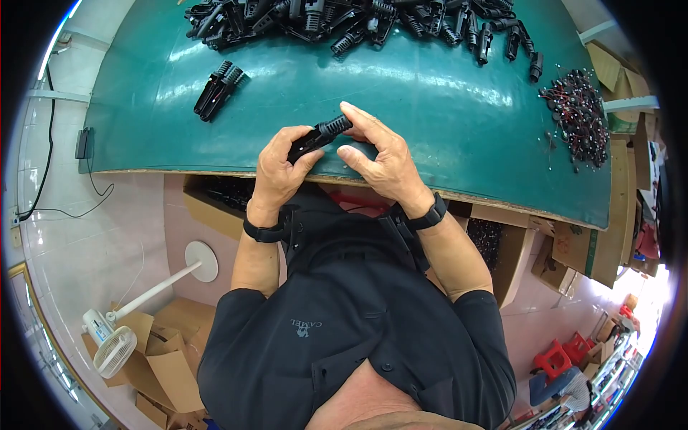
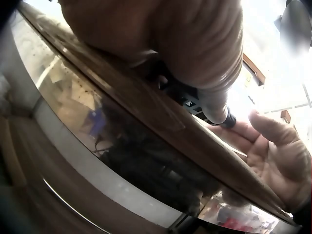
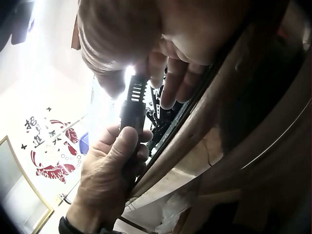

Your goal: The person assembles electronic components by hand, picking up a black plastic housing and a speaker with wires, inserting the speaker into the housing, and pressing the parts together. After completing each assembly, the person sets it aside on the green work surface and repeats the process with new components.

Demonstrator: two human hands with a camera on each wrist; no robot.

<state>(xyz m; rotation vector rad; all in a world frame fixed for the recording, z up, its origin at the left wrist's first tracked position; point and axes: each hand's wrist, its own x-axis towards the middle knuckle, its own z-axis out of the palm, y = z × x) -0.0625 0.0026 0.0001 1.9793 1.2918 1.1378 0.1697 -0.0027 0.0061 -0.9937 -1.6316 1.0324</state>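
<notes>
A black part with a ribbed end is held at a slant just over the green table's near edge. My left hand grips its body between thumb and fingers. My right hand is at the ribbed end, its fingers extended and thumb apart; the index fingertip is close to that end, and contact is unclear. Similar black parts lie together on the table to the left.
A heap of black parts spans the table's far side. Small components with red and black wires are piled at the right. Below the table edge are cardboard boxes. A white fan stands at lower left.
</notes>
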